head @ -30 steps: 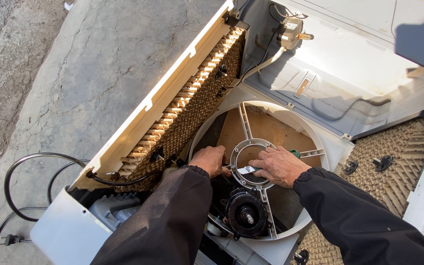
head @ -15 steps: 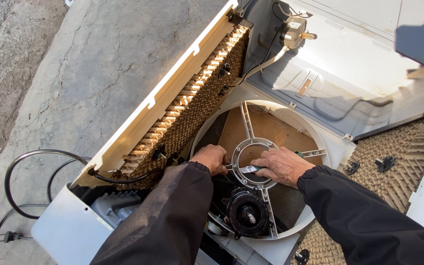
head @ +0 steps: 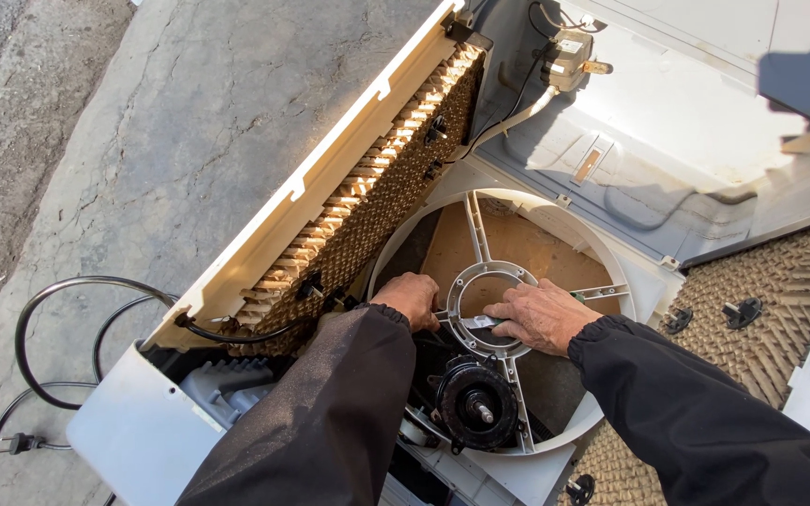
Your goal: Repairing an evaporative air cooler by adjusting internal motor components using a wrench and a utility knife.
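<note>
The right hand [head: 541, 317] lies palm-down across the white circular motor mount ring [head: 486, 274] of an opened evaporative air cooler, its fingers curled over a slim tool with a green handle [head: 480, 321] that rests against the ring's lower rim; how firmly they pinch it cannot be told. The left hand [head: 411, 298], just left of the ring, is cupped around the ring's edge, fingertips hidden below it. Both forearms, in black sleeves [head: 330, 412], reach in from the bottom of the view with wrists bent downward.

Judging by the scene, the teardown is well along: the black fan motor [head: 476, 405] sits loose just below the ring, shaft up, while the ring and its 4 spokes are in place inside the round fan opening [head: 602, 281]. Left of the ring, a honeycomb cooling pad [head: 377, 201] leans in its white side panel [head: 302, 192]; another pad [head: 761, 300] lies to the right. Above the ring hangs a small pump [head: 569, 52] on a hose. A black power cord [head: 58, 319] coils on concrete, far left.
</note>
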